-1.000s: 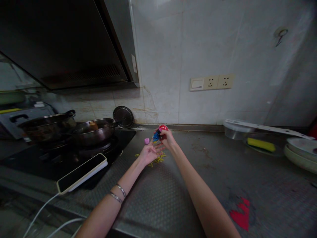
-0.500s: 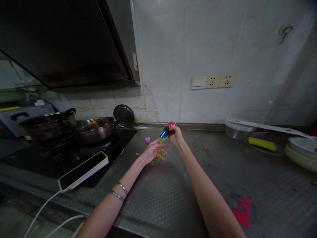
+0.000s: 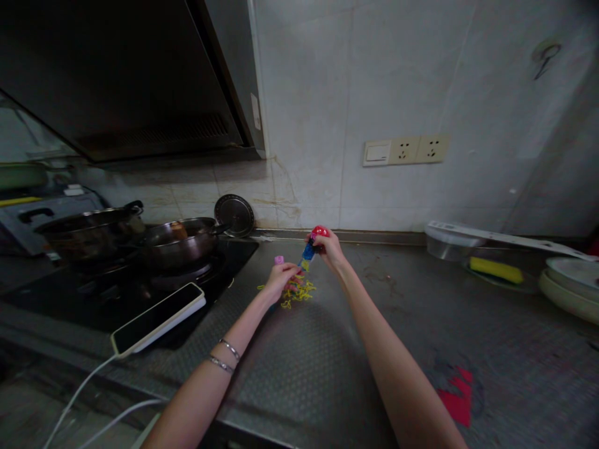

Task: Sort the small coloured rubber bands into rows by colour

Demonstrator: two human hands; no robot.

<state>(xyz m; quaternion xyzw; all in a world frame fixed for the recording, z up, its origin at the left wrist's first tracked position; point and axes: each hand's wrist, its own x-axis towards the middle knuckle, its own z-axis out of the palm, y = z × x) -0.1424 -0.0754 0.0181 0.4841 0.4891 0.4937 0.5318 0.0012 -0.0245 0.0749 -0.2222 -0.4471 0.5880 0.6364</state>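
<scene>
My right hand (image 3: 329,248) is closed round a small shiny red and blue packet-like thing (image 3: 309,251), tilted with its blue end down to the left. Its exact kind is hard to tell. A bit of yellow shows at that lower end. Just below, my left hand (image 3: 279,279) has thumb and fingers pinched together by the blue end; what they hold is too small to make out. Curly yellow strands (image 3: 299,292) lie scattered on the metal counter (image 3: 309,368) under my hands. Behind my left hand sits a small pink piece (image 3: 279,259).
A phone (image 3: 156,318) with a white cable lies at the hob's edge. Two pans (image 3: 187,249) stand on the hob at left. At right are a clear tub (image 3: 442,244), a yellow sponge (image 3: 496,269), stacked bowls (image 3: 568,288) and a torn red patch (image 3: 457,399).
My left hand has gone from fingers spread to a pinch, drawing slightly left. More yellow strands show beneath. My right hand still grips the red and blue thing, now tilted more upright.
</scene>
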